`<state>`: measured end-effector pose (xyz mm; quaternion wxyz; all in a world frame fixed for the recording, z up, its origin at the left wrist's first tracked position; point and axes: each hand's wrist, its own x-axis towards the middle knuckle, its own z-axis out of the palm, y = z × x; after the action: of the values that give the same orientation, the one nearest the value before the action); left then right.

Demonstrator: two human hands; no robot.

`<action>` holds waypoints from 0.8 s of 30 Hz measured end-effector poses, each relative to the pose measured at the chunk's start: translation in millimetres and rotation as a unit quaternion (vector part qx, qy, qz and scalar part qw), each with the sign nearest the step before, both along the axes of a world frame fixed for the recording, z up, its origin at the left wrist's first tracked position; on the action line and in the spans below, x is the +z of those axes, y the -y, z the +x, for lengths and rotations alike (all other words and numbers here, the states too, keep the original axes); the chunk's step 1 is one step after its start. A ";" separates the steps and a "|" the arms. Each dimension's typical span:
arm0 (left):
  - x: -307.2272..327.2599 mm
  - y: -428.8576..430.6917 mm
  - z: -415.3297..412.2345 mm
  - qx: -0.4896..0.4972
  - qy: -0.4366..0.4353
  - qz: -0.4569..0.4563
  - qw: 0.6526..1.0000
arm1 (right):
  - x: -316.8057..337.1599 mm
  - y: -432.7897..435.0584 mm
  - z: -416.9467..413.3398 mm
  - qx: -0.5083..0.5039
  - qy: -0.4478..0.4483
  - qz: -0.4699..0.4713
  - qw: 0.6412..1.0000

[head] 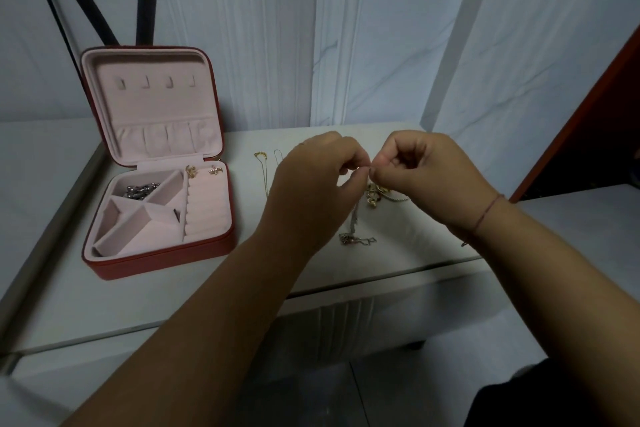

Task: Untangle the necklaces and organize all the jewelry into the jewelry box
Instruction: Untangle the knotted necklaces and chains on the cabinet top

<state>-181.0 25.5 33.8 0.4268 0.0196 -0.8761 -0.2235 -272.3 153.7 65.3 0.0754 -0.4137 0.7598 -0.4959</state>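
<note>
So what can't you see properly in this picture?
Head view only:
1. The spot where the left hand and right hand pinch the chain: the hands cover it.
2. Gold pile: partly under the right hand.
3. Thin necklaces: lower ends behind the left hand.
4. Silver pieces in the box: too blurred to name.

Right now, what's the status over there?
Left hand and right hand pinch the silver chain, dangling. Jewelry box open, partly filled. Loose gold pieces lie beneath.
</note>
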 end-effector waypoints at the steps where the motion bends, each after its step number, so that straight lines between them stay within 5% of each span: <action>1: 0.0 -1.4 0.2 -0.005 -0.007 0.034 0.999 | 0.0 0.2 -0.1 -0.002 0.012 -0.006 1.000; 8: 2.7 -5.4 3.5 -0.049 0.025 0.259 0.964 | 1.2 -0.1 -0.8 0.003 0.067 -0.014 0.998; 17: 11.0 -6.3 6.7 -0.104 0.052 0.493 0.862 | 1.2 -2.9 -5.1 -0.019 0.152 0.009 0.988; 24: 11.0 -8.3 7.9 -0.122 0.059 0.480 0.867 | 9.4 -2.9 3.0 0.048 0.361 0.024 0.931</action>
<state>-173.1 33.8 44.8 0.2812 0.1285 -0.6797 -0.6651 -269.4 156.6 74.8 0.3782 -0.2415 0.6724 -0.5887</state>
